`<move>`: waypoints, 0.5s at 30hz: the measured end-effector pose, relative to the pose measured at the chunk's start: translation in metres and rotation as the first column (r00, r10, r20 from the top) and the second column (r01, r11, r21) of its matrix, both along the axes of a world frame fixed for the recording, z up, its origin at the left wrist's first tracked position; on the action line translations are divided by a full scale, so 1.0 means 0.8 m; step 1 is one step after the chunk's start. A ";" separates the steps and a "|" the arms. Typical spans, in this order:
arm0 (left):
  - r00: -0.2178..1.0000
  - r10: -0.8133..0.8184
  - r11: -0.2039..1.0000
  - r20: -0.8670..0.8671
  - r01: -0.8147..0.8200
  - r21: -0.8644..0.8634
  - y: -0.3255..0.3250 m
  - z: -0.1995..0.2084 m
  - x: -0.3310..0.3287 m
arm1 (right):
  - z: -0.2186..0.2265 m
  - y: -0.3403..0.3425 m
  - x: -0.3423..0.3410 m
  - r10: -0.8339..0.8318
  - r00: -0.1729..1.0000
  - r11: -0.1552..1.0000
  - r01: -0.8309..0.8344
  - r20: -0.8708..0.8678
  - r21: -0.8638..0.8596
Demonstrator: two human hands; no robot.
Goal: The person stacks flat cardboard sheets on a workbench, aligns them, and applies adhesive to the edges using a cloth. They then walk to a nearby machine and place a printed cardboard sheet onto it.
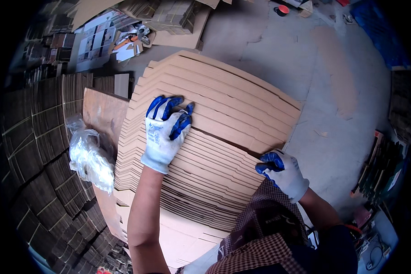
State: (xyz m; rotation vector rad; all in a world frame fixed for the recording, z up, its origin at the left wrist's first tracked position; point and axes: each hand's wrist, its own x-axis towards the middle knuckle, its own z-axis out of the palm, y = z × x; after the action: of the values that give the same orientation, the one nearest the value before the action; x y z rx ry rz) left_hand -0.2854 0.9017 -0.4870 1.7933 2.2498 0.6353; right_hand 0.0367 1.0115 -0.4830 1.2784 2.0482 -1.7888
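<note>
Many flat brown cardboard sheets (214, 98) lie in a fanned, overlapping stack in front of me. My left hand (165, 125), in a white glove with blue-coated fingers, rests on the upper left of the stack. Its fingers are bent and partly apart, and I see nothing gripped in them. At the stack's right edge, my right hand (281, 170), gloved alike, has its fingers closed on the edge of one cardboard sheet (242, 132). A dark gap runs under that sheet's near edge, between the two hands. The right fingertips are partly hidden.
A wooden board (106, 109) stands left of the stack, with crumpled clear plastic (91, 157) against it. Bundled cardboard (36, 132) is piled along the left. More cardboard (173, 16) lies at the back, near an orange-handled tool (125, 42). Blue sheeting (381, 34) lies far right.
</note>
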 end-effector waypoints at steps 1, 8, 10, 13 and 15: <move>1.000 -0.001 1.000 0.003 0.001 0.002 0.003 0.003 0.000 | 0.000 0.001 -0.001 0.000 1.000 1.000 0.000 -0.004 0.001; 1.000 -0.012 0.999 -0.027 0.011 -0.038 0.008 0.007 -0.005 | 0.001 0.004 0.000 0.008 0.999 1.000 -0.006 -0.052 0.027; 0.999 -0.029 0.999 -0.029 0.028 -0.033 0.010 0.006 -0.007 | 0.001 0.005 -0.001 0.003 0.998 1.000 -0.002 -0.058 0.022; 0.999 -0.033 0.999 -0.026 0.032 -0.040 0.011 0.003 -0.009 | 0.001 0.006 0.000 -0.001 0.998 1.000 0.002 -0.063 0.016; 0.999 -0.039 0.999 -0.036 0.038 -0.026 0.013 -0.001 -0.009 | 0.000 0.007 0.001 -0.018 0.998 1.000 0.019 -0.058 0.001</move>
State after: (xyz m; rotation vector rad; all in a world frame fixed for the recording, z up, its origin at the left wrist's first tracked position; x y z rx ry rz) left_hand -0.2928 0.9118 -0.4877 1.8465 2.2301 0.5689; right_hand 0.0372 1.0167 -0.4832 1.2642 2.0750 -1.8540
